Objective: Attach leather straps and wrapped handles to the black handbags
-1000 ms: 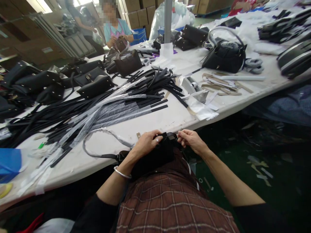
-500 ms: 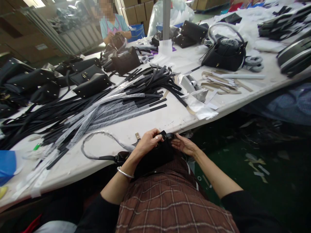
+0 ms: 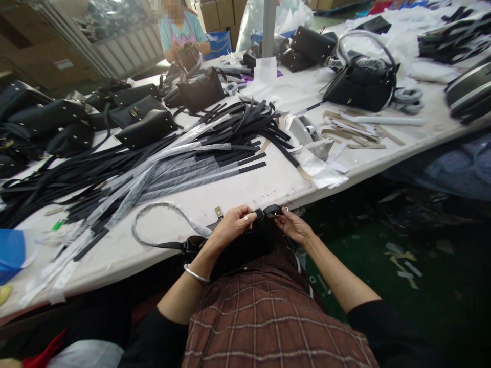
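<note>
A black handbag [image 3: 245, 250] rests on my lap against the table edge. My left hand [image 3: 233, 225] is closed on the bag's upper edge, thumb on top. At the bag's right end a short black strap [image 3: 273, 208] curves up in a loop. My right hand [image 3: 293, 225] pinches this strap by its end, where a small shiny metal piece shows. On the left a long handle wrapped in clear plastic [image 3: 153, 209] runs from the bag onto the table. A tab with a gold metal fitting [image 3: 218, 212] stands up beside my left hand.
Many black straps [image 3: 215, 148], some plastic-wrapped, lie across the white table [image 3: 284, 186]. Black bags [image 3: 146, 128] are piled at left. A tape dispenser [image 3: 307, 130], beige strips [image 3: 353, 130] and a black handbag [image 3: 360, 84] lie right. Another person [image 3: 182, 38] works across the table.
My right hand has turned and drawn the strap end slightly up and right, so the loop stands out more. My left hand keeps its hold on the bag.
</note>
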Action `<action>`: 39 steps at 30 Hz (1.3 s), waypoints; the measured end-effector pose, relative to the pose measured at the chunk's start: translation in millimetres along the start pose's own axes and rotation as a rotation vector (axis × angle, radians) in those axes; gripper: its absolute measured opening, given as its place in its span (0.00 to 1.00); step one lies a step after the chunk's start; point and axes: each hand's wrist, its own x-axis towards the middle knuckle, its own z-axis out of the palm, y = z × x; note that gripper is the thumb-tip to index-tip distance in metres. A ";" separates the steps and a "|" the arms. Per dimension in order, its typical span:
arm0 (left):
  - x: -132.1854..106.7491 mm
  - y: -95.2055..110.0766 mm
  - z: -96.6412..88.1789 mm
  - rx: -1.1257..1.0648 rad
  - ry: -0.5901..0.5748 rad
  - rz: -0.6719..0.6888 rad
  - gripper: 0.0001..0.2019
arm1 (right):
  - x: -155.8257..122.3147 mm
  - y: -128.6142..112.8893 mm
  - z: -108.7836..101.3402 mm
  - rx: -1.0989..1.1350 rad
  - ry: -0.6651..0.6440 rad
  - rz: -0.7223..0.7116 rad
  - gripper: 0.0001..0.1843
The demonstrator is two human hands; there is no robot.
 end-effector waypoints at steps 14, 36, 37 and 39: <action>-2.7 31.2 15.9 0.021 -0.136 0.035 0.14 | -63.9 -25.5 31.0 -0.842 0.102 -0.721 0.16; 0.5 46.3 -12.5 0.102 -0.164 0.143 0.13 | -78.8 -48.0 67.3 -1.247 -0.169 -0.930 0.12; 1.2 44.8 -12.4 0.093 -0.170 0.151 0.13 | -78.7 -47.5 67.7 -1.243 -0.168 -0.919 0.12; 1.9 41.2 -12.4 0.094 -0.189 0.176 0.12 | -78.5 -47.2 68.9 -1.229 -0.177 -0.908 0.12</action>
